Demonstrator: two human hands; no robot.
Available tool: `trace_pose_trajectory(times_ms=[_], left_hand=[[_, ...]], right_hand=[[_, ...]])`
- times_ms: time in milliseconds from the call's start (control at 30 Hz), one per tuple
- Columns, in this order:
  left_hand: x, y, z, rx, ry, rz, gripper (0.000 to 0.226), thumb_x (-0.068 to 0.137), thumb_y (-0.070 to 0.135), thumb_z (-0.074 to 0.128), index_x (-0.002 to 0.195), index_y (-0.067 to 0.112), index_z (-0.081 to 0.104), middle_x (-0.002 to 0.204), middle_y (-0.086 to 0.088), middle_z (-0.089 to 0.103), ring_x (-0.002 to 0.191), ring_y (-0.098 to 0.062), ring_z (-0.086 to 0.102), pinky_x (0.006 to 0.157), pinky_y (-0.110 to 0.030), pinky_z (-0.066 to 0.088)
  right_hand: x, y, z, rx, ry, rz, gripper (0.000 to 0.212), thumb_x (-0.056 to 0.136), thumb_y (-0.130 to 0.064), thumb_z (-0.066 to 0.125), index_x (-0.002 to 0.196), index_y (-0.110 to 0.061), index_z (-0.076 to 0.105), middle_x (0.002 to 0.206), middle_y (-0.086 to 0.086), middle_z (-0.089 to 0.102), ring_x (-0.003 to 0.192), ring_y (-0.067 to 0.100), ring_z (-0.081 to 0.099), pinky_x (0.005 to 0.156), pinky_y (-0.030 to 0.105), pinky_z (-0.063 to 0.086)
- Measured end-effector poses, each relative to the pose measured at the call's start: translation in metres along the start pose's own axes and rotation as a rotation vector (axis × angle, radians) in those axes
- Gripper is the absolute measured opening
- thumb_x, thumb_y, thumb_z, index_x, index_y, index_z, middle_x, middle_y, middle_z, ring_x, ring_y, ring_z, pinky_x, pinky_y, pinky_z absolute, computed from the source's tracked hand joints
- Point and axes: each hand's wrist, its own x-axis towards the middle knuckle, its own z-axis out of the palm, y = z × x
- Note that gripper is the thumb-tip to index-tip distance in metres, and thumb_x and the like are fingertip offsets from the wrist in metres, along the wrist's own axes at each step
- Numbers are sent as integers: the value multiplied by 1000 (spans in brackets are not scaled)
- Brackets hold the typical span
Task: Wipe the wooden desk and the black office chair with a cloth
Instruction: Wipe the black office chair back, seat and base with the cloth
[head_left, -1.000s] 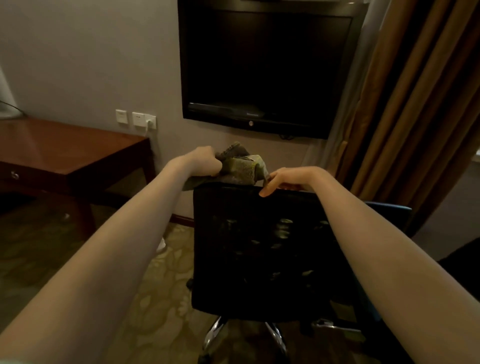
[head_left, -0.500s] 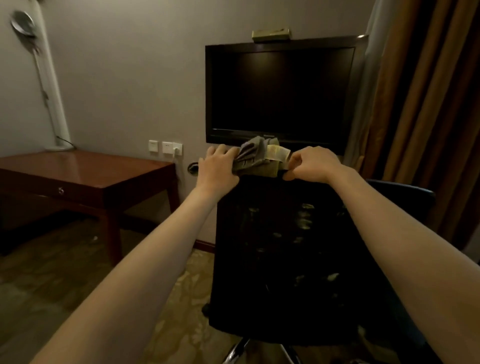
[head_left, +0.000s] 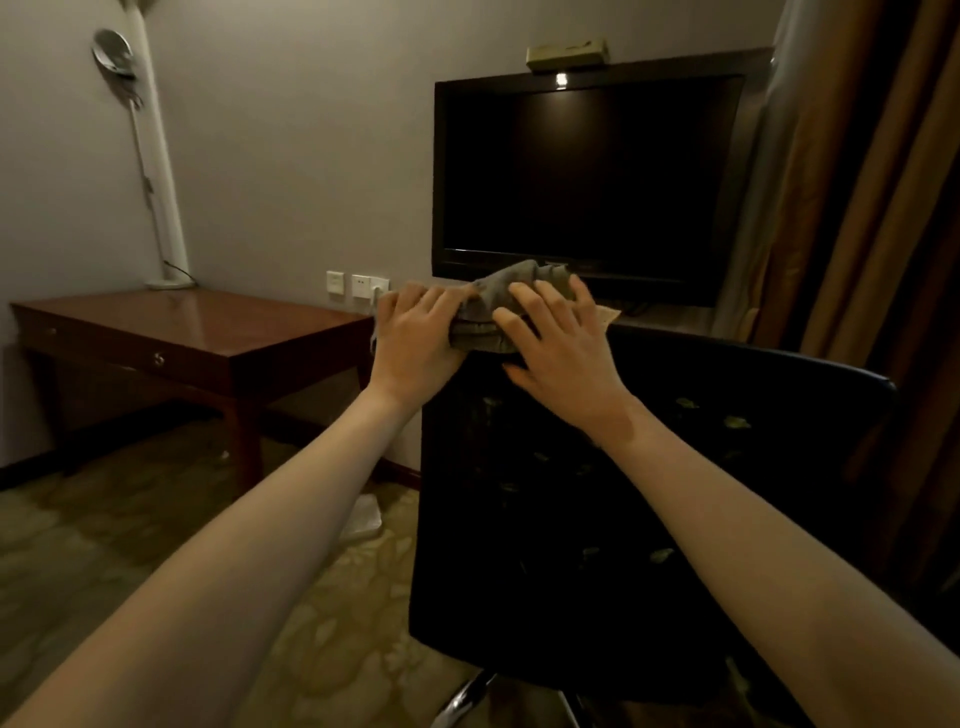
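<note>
The black office chair (head_left: 623, 493) stands in front of me with its mesh backrest facing me. A grey-green cloth (head_left: 493, 312) is bunched on the top left corner of the backrest. My left hand (head_left: 415, 338) grips the cloth's left end at that corner. My right hand (head_left: 558, 343) lies flat over the cloth's right part with fingers spread, pressing it onto the top edge. The wooden desk (head_left: 197, 332) stands to the left against the wall, apart from both hands.
A dark TV (head_left: 587, 176) hangs on the wall behind the chair, a small box (head_left: 566, 52) on top of it. Brown curtains (head_left: 883, 208) hang at right. A white floor lamp (head_left: 156, 156) stands at the desk's far corner. Wall sockets (head_left: 358, 285) sit beside the desk. Patterned carpet covers the floor.
My view has risen and come nearer. My right hand has slid left and opened flat onto the cloth, next to my left hand, which still grips the cloth at the backrest's corner.
</note>
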Motion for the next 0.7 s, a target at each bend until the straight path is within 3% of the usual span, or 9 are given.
trace_pose_trajectory(times_ms=[67, 133, 233, 300, 367, 533, 700], left_hand=[[0, -8, 2, 79, 74, 114, 33, 79, 34, 55, 109, 21, 59, 97, 3, 70, 101, -17, 47, 83, -34, 25], [-2, -12, 5, 58, 114, 162, 35, 79, 31, 58, 113, 25, 53, 102, 3, 69, 104, -16, 45, 84, -35, 25], [-13, -17, 19, -27, 54, 221, 39, 80, 27, 55, 118, 22, 46, 114, -5, 61, 109, -18, 44, 92, -36, 33], [-21, -24, 30, -44, -13, 243, 44, 80, 28, 49, 123, 19, 43, 124, -6, 46, 113, -22, 41, 99, -38, 39], [-26, -31, 37, -72, -56, 255, 49, 82, 29, 48, 128, 17, 39, 129, -6, 35, 120, -25, 37, 105, -41, 34], [-30, -41, 49, -132, -65, 329, 46, 84, 24, 51, 127, 12, 39, 129, -7, 35, 120, -25, 37, 112, -32, 19], [-61, -48, 69, -113, -83, 379, 41, 82, 19, 53, 122, 10, 44, 126, -9, 39, 116, -26, 41, 107, -35, 29]], right_hand=[[8, 0, 2, -46, 168, -70, 48, 70, -26, 74, 108, -14, 48, 126, 14, 58, 119, 33, 53, 107, 54, 25], [14, 1, 7, -48, 230, -149, 39, 75, -21, 68, 107, -13, 47, 125, 14, 58, 119, 33, 52, 107, 54, 25], [3, -1, 25, -46, 207, -209, 48, 78, -18, 69, 119, -15, 44, 120, 13, 60, 113, 31, 48, 99, 48, 37], [-6, 3, 39, -48, 205, -219, 51, 79, -16, 68, 124, -13, 44, 121, 13, 61, 114, 30, 42, 99, 45, 33], [-10, 6, 47, -42, 255, -204, 44, 83, -14, 66, 123, -12, 48, 122, 12, 62, 116, 28, 42, 100, 42, 32], [-20, 0, 64, -49, 318, -196, 31, 90, -14, 60, 120, -13, 56, 124, 9, 63, 116, 25, 51, 100, 38, 35], [-50, -21, 83, 16, 276, -199, 29, 96, -10, 44, 115, -11, 66, 121, 10, 64, 115, 25, 46, 97, 37, 35]])
